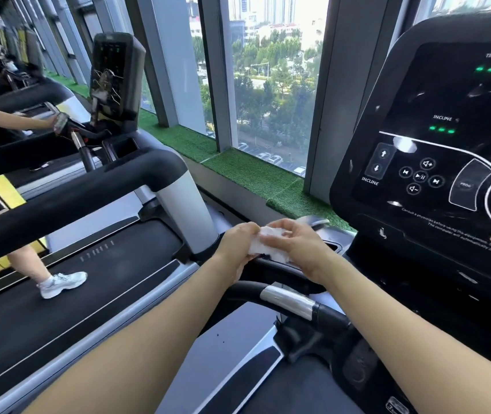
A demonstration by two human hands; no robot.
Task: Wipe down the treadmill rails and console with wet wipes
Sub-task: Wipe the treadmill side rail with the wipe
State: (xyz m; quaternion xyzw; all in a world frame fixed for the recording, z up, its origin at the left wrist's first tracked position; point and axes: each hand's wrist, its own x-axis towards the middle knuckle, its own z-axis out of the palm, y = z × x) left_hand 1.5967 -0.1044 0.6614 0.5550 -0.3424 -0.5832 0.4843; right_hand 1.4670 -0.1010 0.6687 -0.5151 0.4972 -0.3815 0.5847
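Forearms, both reaching forward. Left hand [239, 246] and right hand [293, 245]: each pinching one white wet wipe [268, 245], held above handrail [286, 297] at console [435, 162] left edge. Wipe likely light, limp, damp; best gripped bunched. Neighbouring treadmill [68, 294] occupied.

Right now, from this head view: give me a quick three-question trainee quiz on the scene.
1. True or false: both hands grip the wet wipe.
2. Which side of the hands is the console: A) the person's left B) the person's right?
3. Fill in: the word printed beside the arrow buttons reads ____.

Key:
1. True: left hand and right hand hold it between them.
2. B.
3. INCLINE.
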